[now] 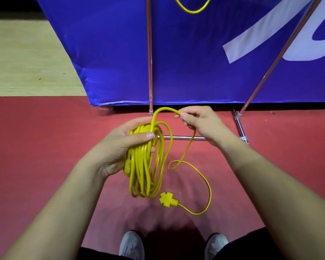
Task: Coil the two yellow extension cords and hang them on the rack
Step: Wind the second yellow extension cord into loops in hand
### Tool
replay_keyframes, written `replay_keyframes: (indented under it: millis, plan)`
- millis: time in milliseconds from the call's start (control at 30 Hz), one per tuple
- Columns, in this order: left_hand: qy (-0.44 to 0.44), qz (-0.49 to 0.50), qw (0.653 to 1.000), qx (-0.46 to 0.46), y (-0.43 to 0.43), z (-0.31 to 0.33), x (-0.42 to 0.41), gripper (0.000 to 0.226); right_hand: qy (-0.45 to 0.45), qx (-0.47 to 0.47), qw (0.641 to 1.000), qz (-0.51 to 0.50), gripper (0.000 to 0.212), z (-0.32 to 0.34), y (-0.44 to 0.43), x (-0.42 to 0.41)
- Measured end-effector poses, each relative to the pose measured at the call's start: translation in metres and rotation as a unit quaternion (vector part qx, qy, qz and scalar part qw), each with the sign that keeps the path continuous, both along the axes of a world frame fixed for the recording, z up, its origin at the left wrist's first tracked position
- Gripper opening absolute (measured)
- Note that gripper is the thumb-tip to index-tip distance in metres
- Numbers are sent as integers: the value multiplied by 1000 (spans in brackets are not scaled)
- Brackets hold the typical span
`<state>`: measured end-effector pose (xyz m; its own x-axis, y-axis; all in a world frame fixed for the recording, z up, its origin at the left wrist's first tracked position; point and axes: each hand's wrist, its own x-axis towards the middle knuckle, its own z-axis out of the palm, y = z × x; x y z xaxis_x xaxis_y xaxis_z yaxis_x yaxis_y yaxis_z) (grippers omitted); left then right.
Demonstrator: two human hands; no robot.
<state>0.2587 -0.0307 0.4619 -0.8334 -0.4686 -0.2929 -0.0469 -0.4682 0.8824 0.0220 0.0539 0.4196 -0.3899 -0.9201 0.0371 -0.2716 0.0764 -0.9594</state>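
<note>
Directly below the head camera, two bare forearms reach forward over a red floor [45, 147]. The left hand [120, 141] grips a yellow extension cord [144, 169] gathered into a long bundle of many loops, with the fingers curled round the top of the bundle and the thumb pressed across it. The loops hang down from that hand. One loose strand rises from the top of the bundle in an arc to the right hand [199, 122], which pinches it between thumb and fingers. Past the right hand the strand drops, curls in a wide loop on the floor and ends at a yellow cross-shaped socket block [167, 200], just beside the bottom of the bundle.

Beyond the hands stands a metal-tube rack [149, 53], with a blue banner [186, 62] behind it. The bottom of a second yellow cord [192, 8] hangs at the top edge of the view. Two grey shoes [131, 244] show at the bottom edge.
</note>
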Motion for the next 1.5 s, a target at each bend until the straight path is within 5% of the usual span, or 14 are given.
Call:
replay_keyframes:
  millis: [200,333,433,567,767,1167,1333,1500]
  plan:
    - [37,16,998,50,0,-1,0,75,97,0,993,71,17,25,-1,19]
    - [30,31,999,30,2,-2,-1,55,125,-12,984,128,9,40,0,36]
    - [59,36,997,17,1,-2,0,63,105,-25,985,136,8,40,0,37]
    - [113,27,993,24,-8,1,6,68,165,116,966,160,3,16,10,8]
    - [4,-10,998,-55,-1,7,10,35,-124,31,991,32,17,0,9,2]
    - [16,6,998,-63,3,5,8,30,46,-19,992,113,10,35,-6,40]
    - [106,19,994,-15,-4,9,13,43,136,134,972,135,9,1,8,7]
    - [87,17,995,-34,-3,10,14,42,-7,140,988,66,8,-28,11,-2]
